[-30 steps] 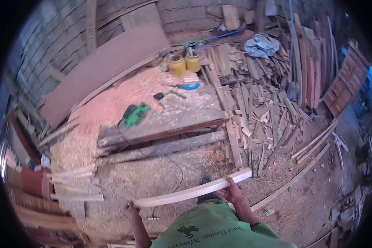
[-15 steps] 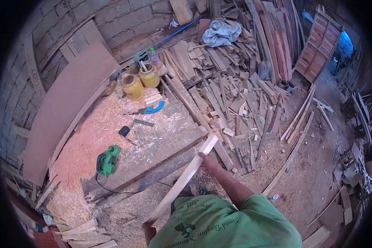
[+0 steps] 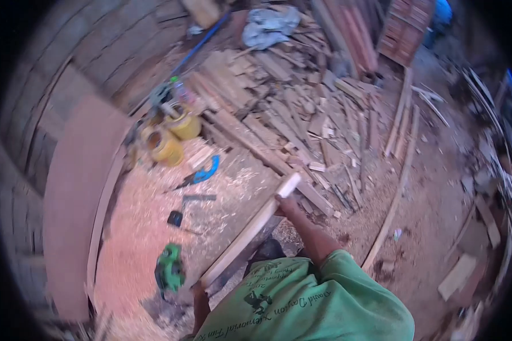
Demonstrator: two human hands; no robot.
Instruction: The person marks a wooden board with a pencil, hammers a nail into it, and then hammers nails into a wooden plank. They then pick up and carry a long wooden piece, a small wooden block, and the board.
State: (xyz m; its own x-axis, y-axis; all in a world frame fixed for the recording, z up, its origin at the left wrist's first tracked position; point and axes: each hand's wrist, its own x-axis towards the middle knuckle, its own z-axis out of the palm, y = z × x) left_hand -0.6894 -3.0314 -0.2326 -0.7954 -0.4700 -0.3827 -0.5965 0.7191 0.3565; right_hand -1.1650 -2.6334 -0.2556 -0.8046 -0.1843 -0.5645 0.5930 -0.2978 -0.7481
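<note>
A long pale wooden strip [image 3: 247,236] slants across in front of my body, over the edge of the shavings-covered workbench [image 3: 233,170]. Near its far upper end, my right hand [image 3: 283,206] is closed around it. My left hand [image 3: 199,291] grips the lower end, partly hidden at the wood's edge. To the left of the strip a green electric planer [image 3: 170,268] sits on the bench. Beyond it lie a small black object [image 3: 175,218], a flat dark bar [image 3: 199,198] and a blue-handled saw [image 3: 206,170].
Two yellow jars [image 3: 166,149] and a green-capped bottle [image 3: 179,86] stand at the bench's back. A large curved brown panel [image 3: 77,210] leans at left. Heaped offcuts [image 3: 290,108] cover the floor beyond the bench. Long strips [image 3: 401,182] lie at right.
My view has turned, and the scene appears shifted and rotated. The strip's lower end, with my left hand, has come up and lies nearer the bench edge. Both hands keep hold.
</note>
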